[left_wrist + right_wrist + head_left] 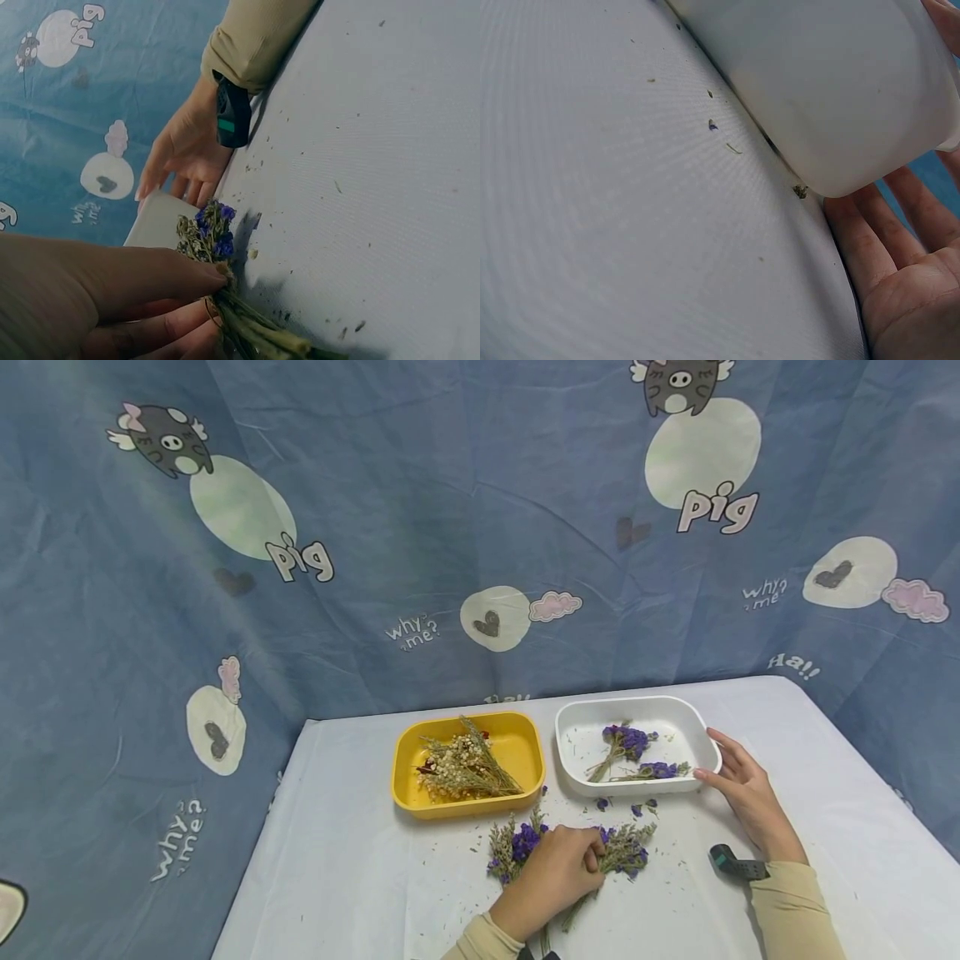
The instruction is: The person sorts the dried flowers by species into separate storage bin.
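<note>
In the head view the left hand (558,872) pinches the stems of a purple-flowered dried bunch (628,852); the left wrist view shows thumb and fingers on the stems (262,334) just below the purple blossoms (223,231). Another purple bunch (517,847) lies beside that hand on its left. The right hand (753,797) touches the right end of the white tray (630,789), thumb at the front corner and fingers along the side. Inside the tray lie purple sprigs (630,741). In the right wrist view, the right hand's fingers (877,247) extend beside the tray wall (840,90).
A yellow tray (468,810) holding cream dried flowers (461,764) stands left of the white one. Loose purple bits (602,805) and crumbs are scattered on the white tabletop (337,860). A patterned blue cloth (420,527) hangs behind the table.
</note>
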Demonstrator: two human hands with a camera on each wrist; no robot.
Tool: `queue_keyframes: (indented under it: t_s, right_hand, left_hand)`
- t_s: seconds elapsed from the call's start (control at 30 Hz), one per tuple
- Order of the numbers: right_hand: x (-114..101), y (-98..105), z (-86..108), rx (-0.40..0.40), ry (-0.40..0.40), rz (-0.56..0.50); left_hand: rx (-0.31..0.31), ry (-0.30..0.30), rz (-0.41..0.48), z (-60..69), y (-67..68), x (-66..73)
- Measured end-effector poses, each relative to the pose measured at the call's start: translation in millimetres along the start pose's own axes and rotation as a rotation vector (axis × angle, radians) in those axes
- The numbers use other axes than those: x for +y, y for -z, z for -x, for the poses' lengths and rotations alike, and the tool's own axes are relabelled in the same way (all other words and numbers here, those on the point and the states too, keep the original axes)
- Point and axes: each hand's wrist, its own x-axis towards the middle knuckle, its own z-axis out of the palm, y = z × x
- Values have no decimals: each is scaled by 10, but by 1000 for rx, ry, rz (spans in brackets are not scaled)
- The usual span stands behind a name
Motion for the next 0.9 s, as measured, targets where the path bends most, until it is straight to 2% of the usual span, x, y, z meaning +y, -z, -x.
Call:
queue_keyframes:
  t_s: [0.27, 0.47, 0.7, 0.9]
  right_hand:
    - [26, 10, 15, 0, -4, 14]
    - [11, 15, 12, 1, -28, 35]
    - [-16, -4, 2, 4, -45, 64]
    - [-9, -2, -1, 10, -40, 63]
  left_hand:
    - [-14, 1, 160, -11, 0, -4]
    - [-37, 32, 258, -25, 62, -1]
    - [-39, 59, 285, -48, 152, -34]
    - [-32, 28, 278, -75, 170, -33]
